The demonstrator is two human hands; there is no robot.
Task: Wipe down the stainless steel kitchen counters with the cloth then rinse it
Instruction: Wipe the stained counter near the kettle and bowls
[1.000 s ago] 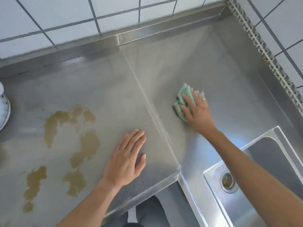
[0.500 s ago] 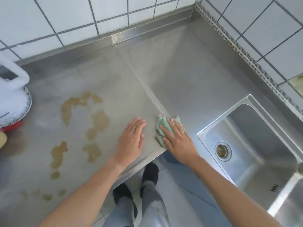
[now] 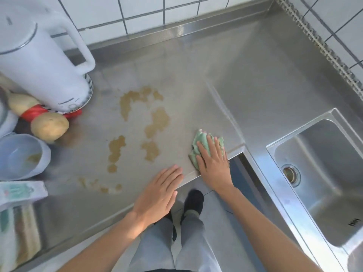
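Right hand [image 3: 214, 163] lies flat, fingers straight & together, pressing a crumpled pale-green cloth [image 3: 200, 146] onto the brushed stainless steel counter [image 3: 176, 79]. Cloth sits near the counter's front edge, just beside the raised seam where the surface steps toward the sink side; part of it shows past the fingertips & to the left of the palm. Left hand [image 3: 159, 195] also flat, fingers straight, holding nothing, resting at the front edge w/ palm partly over the lip, just beside the right hand.

Head view, rest of scene: tan-brown spill patches [image 3: 155, 122] spread over the counter left of the cloth, near it but not touching, w/ smaller spots [image 3: 102, 187] trailing toward the front. Far left: white plastic electric kettle [image 3: 39, 61] w/ loop handle on a round base; against its foot a beige gourd-shaped item w/ red band [image 3: 43, 118]; in front of that a translucent pale-blue bowl [image 3: 21, 156] w/ brownish residue inside. Lower left, a white carton w/ green print [image 3: 19, 191], blurred. Right: recessed stainless steel sink basin [image 3: 324, 183] w/ round drain [image 3: 289, 174], well apart from the cloth. White tiled wall [image 3: 176, 10] behind. Person's grey trousers & dark shoe [image 3: 193, 201] show below the counter edge.
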